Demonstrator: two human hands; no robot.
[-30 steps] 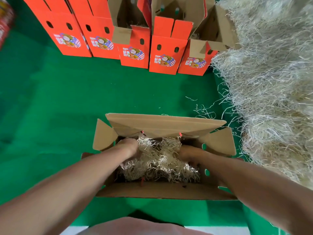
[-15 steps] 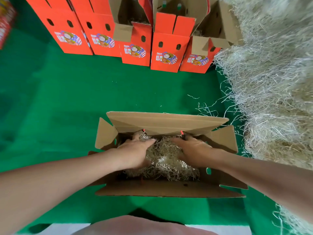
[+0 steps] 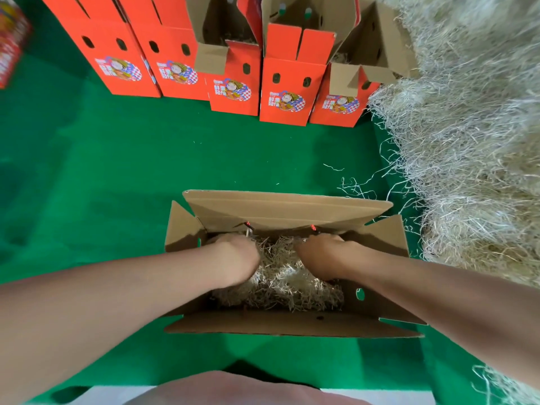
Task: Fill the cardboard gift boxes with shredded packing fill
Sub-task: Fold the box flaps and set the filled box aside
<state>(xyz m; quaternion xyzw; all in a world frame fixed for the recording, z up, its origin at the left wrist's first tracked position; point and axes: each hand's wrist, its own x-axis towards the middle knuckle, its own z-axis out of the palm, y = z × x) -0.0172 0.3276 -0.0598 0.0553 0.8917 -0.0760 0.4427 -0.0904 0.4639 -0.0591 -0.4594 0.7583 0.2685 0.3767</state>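
Observation:
An open brown cardboard box (image 3: 292, 327) stands on the green table in front of me, flaps spread. Pale shredded fill (image 3: 280, 285) covers its bottom. Both hands are inside it. My left hand (image 3: 233, 258) presses into the fill at the left, back of the hand up. My right hand (image 3: 321, 255) presses into the fill at the right. The fingers of both point down beside the far wall, with their tips buried in the shreds. A big heap of the same shredded fill (image 3: 467, 141) lies to the right.
A row of red printed gift boxes (image 3: 286, 92) stands at the back, some with open tops. Loose strands (image 3: 356, 185) lie on the green cloth (image 3: 146, 171) between box and heap. The table's near edge (image 3: 117, 388) runs just below the box.
Both hands have come up from the box's sides, passed flat over the fill, and now push further forward and down against the far wall.

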